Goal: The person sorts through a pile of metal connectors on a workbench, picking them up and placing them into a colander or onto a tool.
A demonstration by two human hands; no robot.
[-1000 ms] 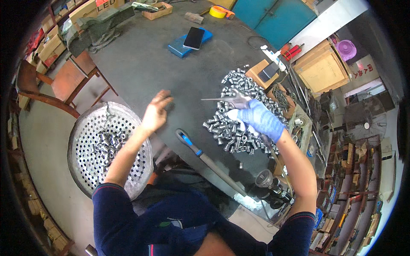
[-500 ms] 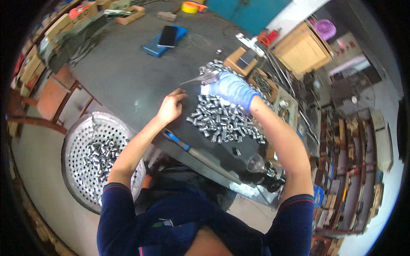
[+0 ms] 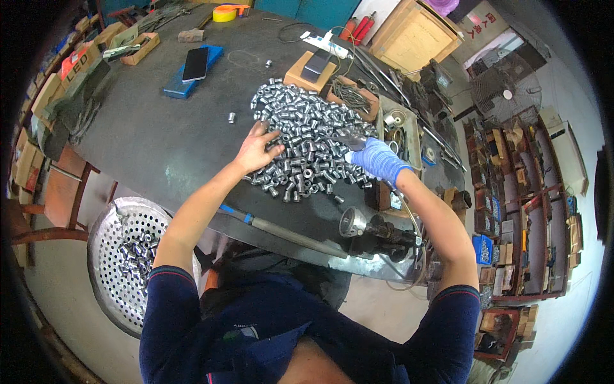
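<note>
A heap of short, shiny metal sleeves (image 3: 300, 125) spreads over the dark tabletop. My bare left hand (image 3: 259, 150) rests at the heap's left edge, thumb and fingers apart, with nothing held. Across the heap, at its right side, is my right hand (image 3: 374, 157) in a blue glove with greyish fingers. Those fingers reach leftward over the sleeves and partly blend with them; I see no piece clearly gripped. One loose sleeve (image 3: 231, 118) lies left of the heap, and another (image 3: 268, 63) lies beyond it.
A perforated metal basin (image 3: 105, 281) with more sleeves stands at lower left. Along the near table edge lies a long file-like tool (image 3: 294, 238) beside a round metal fixture (image 3: 353, 222). Farther back are a phone (image 3: 196, 64), a power strip (image 3: 325, 45) and a box of thin rods (image 3: 352, 97).
My right hand has moved toward the heap's near right side, uncovering its middle. My left hand has come to the heap's left edge with its fingers spread. The whole view has shifted.
</note>
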